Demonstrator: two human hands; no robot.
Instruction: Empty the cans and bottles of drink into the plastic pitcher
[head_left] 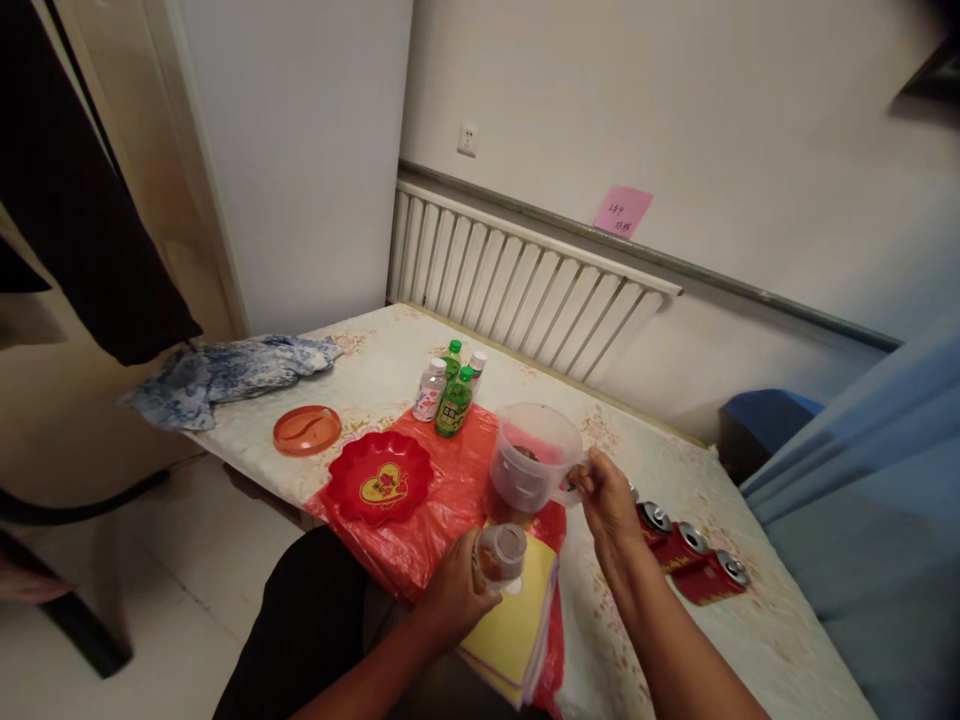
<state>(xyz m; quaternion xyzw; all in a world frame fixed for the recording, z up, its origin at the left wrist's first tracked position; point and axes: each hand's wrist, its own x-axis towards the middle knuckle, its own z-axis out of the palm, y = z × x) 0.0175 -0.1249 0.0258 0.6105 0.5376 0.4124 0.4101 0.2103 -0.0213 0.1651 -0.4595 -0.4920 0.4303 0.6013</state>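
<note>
My right hand point(606, 497) grips the handle of a clear plastic jug point(531, 457) with a pink band, held tilted over the table with a little brown liquid in it. My left hand point(453, 592) is wrapped round a small clear cup point(501, 553) of brown liquid, just below the jug's lower edge. Both are above a red plastic sheet point(442, 500) and a yellow pad point(517, 620) at the table's near edge.
A red heart-patterned plate point(381, 477) and an orange lid point(307, 430) lie to the left. Several small bottles point(450, 392) stand behind. Three red cans point(690, 555) lie on their sides at the right. A blue cloth point(225, 372) sits on the far left corner; a radiator point(517, 285) lines the wall.
</note>
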